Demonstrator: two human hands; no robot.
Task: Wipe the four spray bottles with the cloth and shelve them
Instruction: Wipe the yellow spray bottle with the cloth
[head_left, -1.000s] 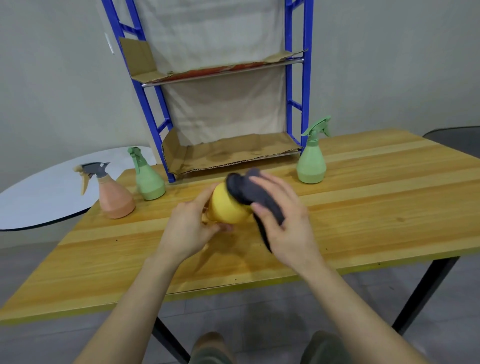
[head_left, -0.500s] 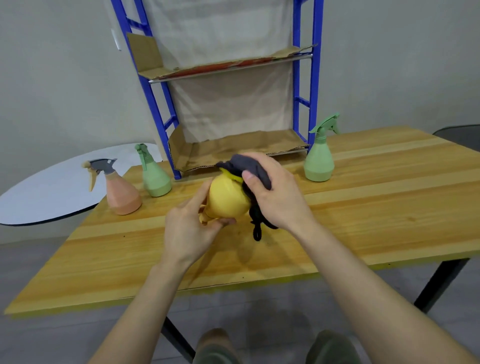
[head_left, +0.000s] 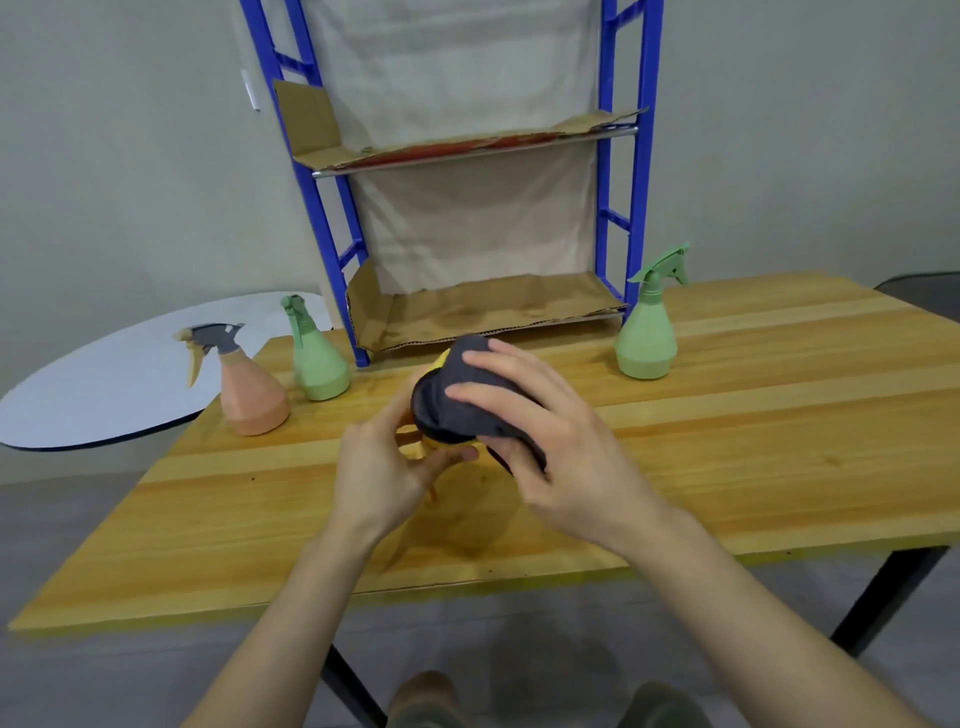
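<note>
Head view | grips yellow bottle (head_left: 442, 358) with left hand (head_left: 384, 467), over table (head_left: 779, 415) before rack (head_left: 493, 312) | clasps dark cloth (head_left: 457, 405) in right hand (head_left: 561, 467), wrapped over it | pink bottle (head_left: 252, 389), green bottle (head_left: 317, 358) at table's left; second green bottle (head_left: 647, 338) right of rack

Dark cloth (head_left: 457, 410) covers the yellow bottle (head_left: 442, 358); pink bottle (head_left: 253, 400), two green bottles (head_left: 318, 366) (head_left: 645, 345) upright.

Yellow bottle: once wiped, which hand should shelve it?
Left, probably: the left hand grips the yellow bottle, while the right hand holds the dark cloth over it.
</note>
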